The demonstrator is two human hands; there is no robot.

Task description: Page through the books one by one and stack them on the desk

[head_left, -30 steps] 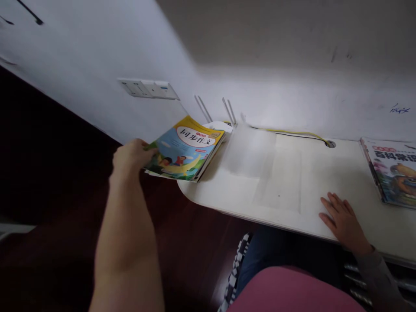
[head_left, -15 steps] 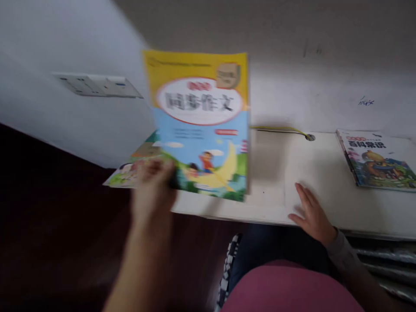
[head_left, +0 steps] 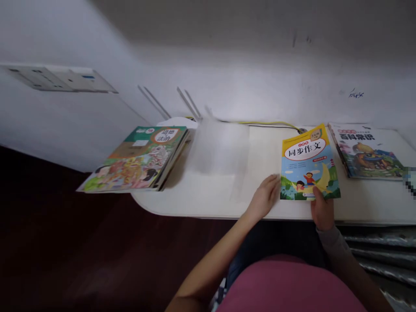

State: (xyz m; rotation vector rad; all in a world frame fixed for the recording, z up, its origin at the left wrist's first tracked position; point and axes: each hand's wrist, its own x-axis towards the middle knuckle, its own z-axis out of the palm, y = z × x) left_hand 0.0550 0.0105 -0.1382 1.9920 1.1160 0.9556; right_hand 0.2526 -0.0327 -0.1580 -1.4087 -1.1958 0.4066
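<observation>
A thin paperback book (head_left: 299, 167) with a yellow-and-blue cover is tilted slightly over the right part of the white desk. My right hand (head_left: 324, 212) grips its bottom edge, the thumb lying on the cover and the fingers underneath. At the book's left edge is my left hand (head_left: 266, 195), its fingers closed against that side and their tips partly hidden. Just right of the book lies a small stack of books topped by a white-covered one (head_left: 370, 156). Far left, a taller stack has a green-and-orange textbook (head_left: 139, 160) on top.
Behind the left stack stands a white device with upright antennas (head_left: 188, 104). A yellow cable (head_left: 269, 122) runs along the wall to a hole in the white desk (head_left: 201, 203). A wall socket panel (head_left: 61, 79) is at left. The desk's front left corner is rounded.
The yellow-and-blue book has moved from my raised left hand down and right over the desk. My right hand, flat on the desk before, now grips it too. The view has shifted, uncovering the left stack.
</observation>
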